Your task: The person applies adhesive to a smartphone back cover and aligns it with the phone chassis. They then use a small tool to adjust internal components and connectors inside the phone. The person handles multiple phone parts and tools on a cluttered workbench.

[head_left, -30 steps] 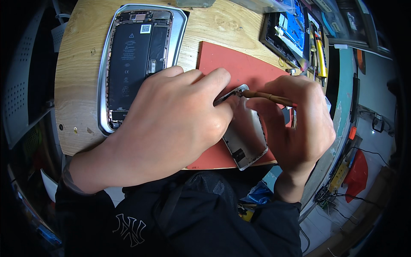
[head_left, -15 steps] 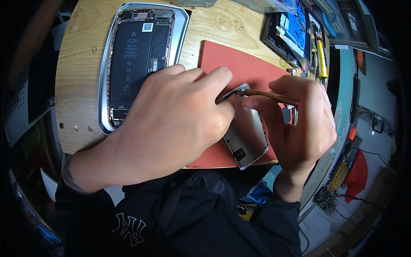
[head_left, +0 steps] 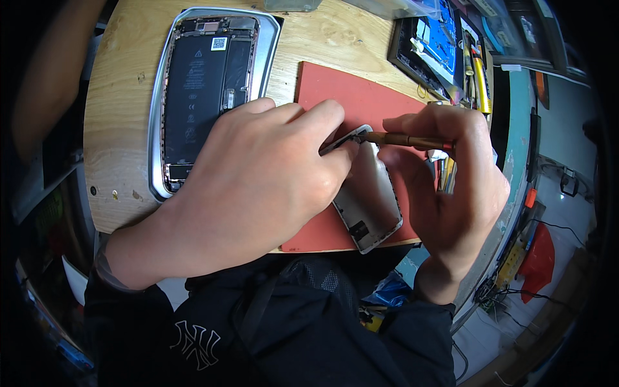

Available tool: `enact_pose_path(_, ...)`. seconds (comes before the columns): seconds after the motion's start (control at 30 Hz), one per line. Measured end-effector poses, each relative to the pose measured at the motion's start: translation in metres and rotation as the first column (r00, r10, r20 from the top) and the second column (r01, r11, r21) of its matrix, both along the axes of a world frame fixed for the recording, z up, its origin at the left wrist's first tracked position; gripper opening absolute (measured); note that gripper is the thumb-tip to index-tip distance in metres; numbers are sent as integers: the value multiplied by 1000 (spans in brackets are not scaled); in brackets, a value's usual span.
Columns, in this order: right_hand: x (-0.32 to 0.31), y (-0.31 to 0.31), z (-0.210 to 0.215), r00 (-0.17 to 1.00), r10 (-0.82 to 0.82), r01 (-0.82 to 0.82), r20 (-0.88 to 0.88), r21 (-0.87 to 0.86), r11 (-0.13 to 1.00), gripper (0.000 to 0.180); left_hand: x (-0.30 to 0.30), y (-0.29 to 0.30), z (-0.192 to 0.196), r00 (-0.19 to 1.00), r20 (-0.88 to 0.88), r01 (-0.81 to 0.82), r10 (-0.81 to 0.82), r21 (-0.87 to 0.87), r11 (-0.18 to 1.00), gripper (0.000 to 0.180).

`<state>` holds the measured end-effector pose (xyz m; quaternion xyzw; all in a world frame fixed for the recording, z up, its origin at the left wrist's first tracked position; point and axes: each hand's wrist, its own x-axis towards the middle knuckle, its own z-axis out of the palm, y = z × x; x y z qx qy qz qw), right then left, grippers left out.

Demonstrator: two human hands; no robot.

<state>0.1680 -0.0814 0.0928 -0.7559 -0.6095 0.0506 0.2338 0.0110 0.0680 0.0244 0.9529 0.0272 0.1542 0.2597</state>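
Note:
A phone screen assembly [head_left: 371, 193] with a white edge and a silvery back plate lies tilted on a red mat [head_left: 332, 90]. My left hand [head_left: 271, 164] is closed at its upper end, thumb and fingers gripping the edge there. In my right hand [head_left: 454, 171] is a slim bronze-coloured screwdriver [head_left: 406, 140], lying nearly level. Its tip meets the top end of the screen, close to my left thumb; the exact spot of contact is too small to make out. My right thumb looks slightly blurred beneath the shaft.
On the left, an opened phone body [head_left: 200, 103] with a black battery rests in a metal tray [head_left: 267, 71]. A dark device with a blue panel [head_left: 438, 48] and yellow-handled tools [head_left: 481, 80] stand at the back right. Someone's blurred arm [head_left: 55, 77] shows at upper left.
My right hand has shifted, its fingers turned about the screwdriver and the thumb lower. The blurred arm at upper left has come further into view. My left hand keeps its grip.

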Motion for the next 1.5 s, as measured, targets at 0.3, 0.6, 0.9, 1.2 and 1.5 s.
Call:
enact_pose_path(0.3,11,-6,-16,903,9,27,-430,76,997,25,0,0,0,1000,-4,-6,6,3,1000,17)
enact_pose_path(0.6,7,-3,-8,999,0,-2,52,32,999,36,-1,1,0,1000,-15,9,-9,0,1000,18)
enact_pose_path(0.9,11,0,-2,1000,3,-2,28,-18,1000,39,0,0,-1,999,40,-8,9,-21,1000,16)
enact_pose_path(1.2,23,-12,-17,907,-79,129,-414,95,987,25,-2,1,0,1000,25,17,-16,-30,999,22)
enact_pose_path(1.5,9,-33,-43,467,154,313,-871,326,892,22,11,0,20,990,116,-43,79,-285,958,21)
